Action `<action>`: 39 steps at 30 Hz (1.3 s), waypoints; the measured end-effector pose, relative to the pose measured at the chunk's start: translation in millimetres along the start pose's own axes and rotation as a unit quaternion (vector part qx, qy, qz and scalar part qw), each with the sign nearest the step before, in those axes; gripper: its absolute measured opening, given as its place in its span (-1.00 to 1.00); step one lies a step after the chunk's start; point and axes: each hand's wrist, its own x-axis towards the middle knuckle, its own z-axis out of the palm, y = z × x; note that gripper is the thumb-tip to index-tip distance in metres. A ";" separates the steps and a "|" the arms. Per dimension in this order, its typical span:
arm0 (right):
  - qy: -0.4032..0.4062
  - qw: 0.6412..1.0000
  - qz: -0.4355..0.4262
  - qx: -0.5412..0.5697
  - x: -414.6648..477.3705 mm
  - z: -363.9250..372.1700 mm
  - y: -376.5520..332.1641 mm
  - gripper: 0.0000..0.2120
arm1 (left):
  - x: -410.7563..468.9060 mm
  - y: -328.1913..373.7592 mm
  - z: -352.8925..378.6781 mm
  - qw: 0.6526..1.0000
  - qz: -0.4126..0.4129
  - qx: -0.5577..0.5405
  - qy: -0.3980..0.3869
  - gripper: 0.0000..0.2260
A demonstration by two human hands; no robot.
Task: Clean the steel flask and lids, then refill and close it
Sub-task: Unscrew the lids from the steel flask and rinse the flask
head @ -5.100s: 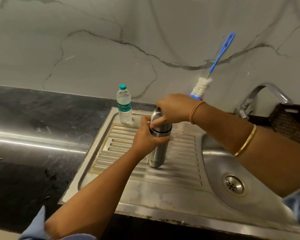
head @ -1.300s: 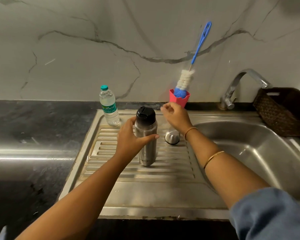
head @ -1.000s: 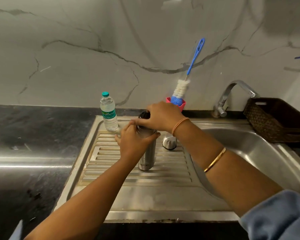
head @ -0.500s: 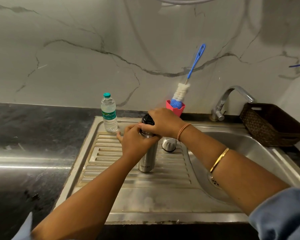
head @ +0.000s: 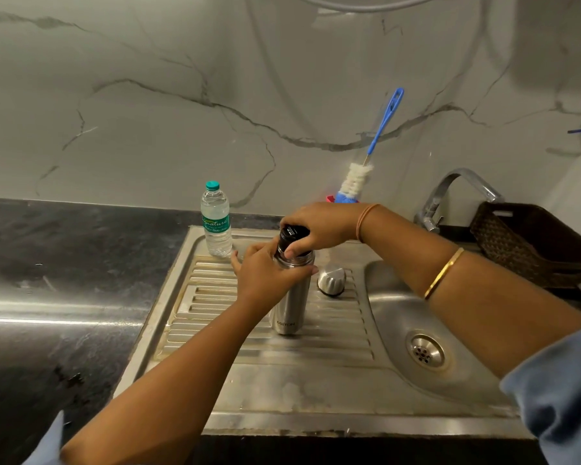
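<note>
Gripping the flask (head: 291, 307) with my left hand (head: 265, 280), I curl my right hand (head: 322, 226) round its black stopper (head: 291, 234). It stands upright on the drainboard (head: 316, 357), and the steel cap (head: 331, 280) is already off, just beside it. I judge this an early stage: the brush (head: 356, 179) is untouched, and washing, refilling and closing are all left

The left hand (head: 265, 276) wraps the upper body of the flask (head: 291, 310), which stands upright on the drainboard (head: 215, 297). Directly above it, the right hand (head: 322, 223) grips the black lid (head: 291, 234) at the flask's mouth. Just right of the grip a steel cap (head: 331, 280) sits on the drainboard; behind and left of the grip stands a bottle (head: 216, 223), behind it a brush (head: 358, 177), and well to the right a tap (head: 450, 193) and basket (head: 534, 243).
</note>
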 end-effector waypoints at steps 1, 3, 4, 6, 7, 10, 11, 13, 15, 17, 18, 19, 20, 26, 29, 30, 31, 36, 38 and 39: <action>-0.008 1.000 0.018 -0.007 1.2 -2.1 -2.2 -0.57 | -1.2 0.9 -0.4 1.000 -0.001 0.012 0.000 -0.48; 0.007 0.998 0.060 -0.033 1.6 -3.4 -6.5 -0.50 | -3.1 2.5 -0.4 1.000 -0.001 0.023 0.004 -0.46; 0.026 0.995 0.084 -0.049 1.4 -2.1 -9.1 -0.46 | -4.0 2.9 -0.6 1.000 -0.002 0.022 0.007 -0.48; 0.060 0.987 0.121 -0.083 2.6 3.8 -14.0 -0.45 | -4.0 2.2 0.4 1.000 -0.009 0.018 0.013 -0.51; 0.066 0.986 0.124 -0.094 3.8 7.0 -17.0 -0.47 | -3.9 1.5 0.9 1.000 -0.013 0.020 0.015 -0.51; 0.046 0.990 0.094 -0.091 2.8 6.5 -18.1 -0.49 | -2.6 -1.8 2.8 1.000 -0.011 0.018 0.020 -0.51; 0.032 0.993 0.076 -0.080 -0.1 3.5 -15.3 -0.51 | -1.9 -3.0 2.8 1.000 -0.006 0.010 0.017 -0.53; 0.000 0.999 0.022 -0.050 -5.7 -2.3 -8.2 -0.59 | -0.2 -4.9 1.8 1.000 -0.001 -0.005 0.003 -0.55; -0.025 0.999 -0.023 -0.042 -8.6 -4.7 -4.4 -0.58 | 0.7 -4.1 0.2 1.000 -0.005 -0.002 -0.013 -0.52; -0.049 0.995 -0.041 -0.073 -8.9 -6.7 -8.6 -0.49 | 0.9 -3.2 -0.9 1.000 -0.015 0.004 -0.018 -0.48; -0.062 0.995 -0.037 -0.074 -8.8 -9.7 -12.3 -0.46 | 0.4 -2.6 -1.1 1.000 -0.018 0.005 -0.019 -0.46; -0.069 0.996 -0.029 -0.056 -8.3 -13.4 -14.9 -0.42 | -0.3 -2.9 -0.9 1.000 -0.017 0.007 -0.020 -0.45; -0.062 0.998 -0.013 -0.019 -7.1 -16.3 -16.3 -0.39 | -0.6 -3.5 -0.7 1.000 -0.013 0.009 -0.021 -0.43; 0.032 0.981 0.135 -0.137 2.3 -5.1 -25.4 -0.52 | -2.8 -0.2 -0.6 1.000 -0.025 0.005 -0.009 -0.46; -0.034 0.990 0.070 -0.116 1.3 -11.2 -20.1 -0.55 | -3.3 -1.3 0.0 1.000 -0.024 -0.008 -0.013 -0.48; -0.066 0.994 0.053 -0.075 -0.3 -15.3 -18.1 -0.50 | -4.0 -0.5 -1.1 0.999 -0.027 -0.010 -0.015 -0.46; -0.092 0.995 0.040 -0.024 -1.9 -18.2 -17.2 -0.42 | -4.0 -0.3 -1.9 0.999 -0.030 -0.008 -0.015 -0.43; -0.025 0.988 0.151 -0.009 4.1 -12.1 -25.9 -0.55 | -3.2 0.9 -2.2 0.999 -0.028 0.004 -0.020 -0.40; 0.053 0.974 0.170 -0.140 8.8 -4.3 -31.5 -0.64 | -3.3 0.4 -1.6 0.999 -0.039 -0.017 -0.017 -0.43; 0.059 0.973 0.152 -0.166 10.4 -1.8 -30.7 -0.68 | -3.1 -0.1 -1.5 0.999 -0.038 -0.020 -0.019 -0.45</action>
